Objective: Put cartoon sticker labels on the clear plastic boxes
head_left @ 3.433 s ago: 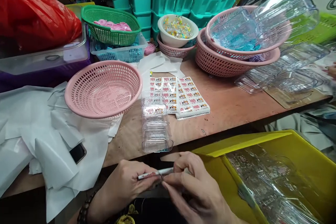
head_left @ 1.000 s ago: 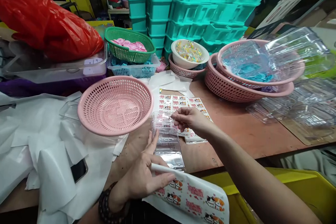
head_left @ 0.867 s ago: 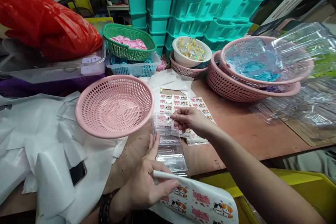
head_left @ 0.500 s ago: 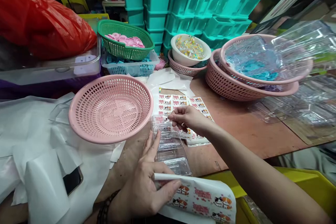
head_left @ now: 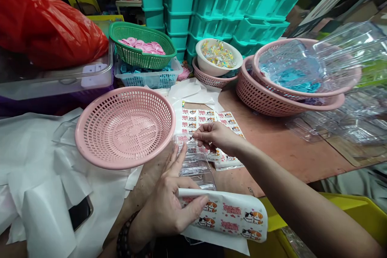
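Note:
My left hand [head_left: 173,197], low in the centre, grips a curled sticker sheet [head_left: 229,219] between thumb and palm, with its index and middle fingers stretched toward a clear plastic tray [head_left: 198,169]. Pinched at the tray's far end, my right hand [head_left: 213,137] holds a small sticker [head_left: 184,138] printed in pink. Beneath and behind the right hand lie printed sticker sheets [head_left: 231,123] with cartoon animals. The tray rests on the brown table [head_left: 254,145], partly covered by the left fingers and the sheet.
An empty pink basket [head_left: 125,129] stands left of the tray, beside white backing paper [head_left: 45,193] and a dark phone [head_left: 80,213]. Behind are a green basket [head_left: 142,62], a white bowl [head_left: 219,70] and teal crates [head_left: 178,16]. Stacked pink baskets [head_left: 269,98] stand right.
The left hand and the sheet it holds have shifted slightly up, covering more of the tray's near end. The right hand has barely moved.

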Tool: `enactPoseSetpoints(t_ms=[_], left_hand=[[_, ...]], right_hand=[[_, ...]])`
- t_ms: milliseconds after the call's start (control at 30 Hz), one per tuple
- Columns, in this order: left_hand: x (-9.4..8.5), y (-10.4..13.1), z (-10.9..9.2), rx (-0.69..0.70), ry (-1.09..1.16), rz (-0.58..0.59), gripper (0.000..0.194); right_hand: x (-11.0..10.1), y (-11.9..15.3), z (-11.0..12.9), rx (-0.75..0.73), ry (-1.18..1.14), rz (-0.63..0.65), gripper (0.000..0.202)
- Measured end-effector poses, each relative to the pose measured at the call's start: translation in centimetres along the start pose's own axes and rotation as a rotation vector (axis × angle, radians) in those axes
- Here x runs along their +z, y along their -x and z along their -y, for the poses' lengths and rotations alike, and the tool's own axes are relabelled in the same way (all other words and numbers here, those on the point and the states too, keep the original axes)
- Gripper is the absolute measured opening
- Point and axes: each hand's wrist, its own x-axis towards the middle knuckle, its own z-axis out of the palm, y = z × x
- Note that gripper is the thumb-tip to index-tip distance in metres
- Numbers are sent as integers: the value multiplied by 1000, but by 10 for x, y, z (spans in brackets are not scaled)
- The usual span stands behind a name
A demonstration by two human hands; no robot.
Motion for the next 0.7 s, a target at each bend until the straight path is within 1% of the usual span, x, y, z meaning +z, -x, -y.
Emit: enactPoseSetpoints(t_ms=[233,333,433,500,567,667,700], left_hand=[[4,-9,0,48,-49,-8,10],[5,-14,1,50,-88,-21,13],[6,-18,3,17,-117,-6,20],[7,-20,4,-6,-137,8,22],[7,-21,5,-17,-145,14,21],[6,-22,7,-15,-134,11,22],[6,-23,7,-14,-128,9,23]], right_hand=[[3,1,5,15,43,-8,28],[6,2,10,13,133,-36,30],[10,5,14,-5,268,-70,29],[12,6,16,-25,397,-97,27],[14,5,17,-63,594,-140,24],[15,6,18,-137,933,-241,21],[14,8,18,-148,1025,-284,23]])
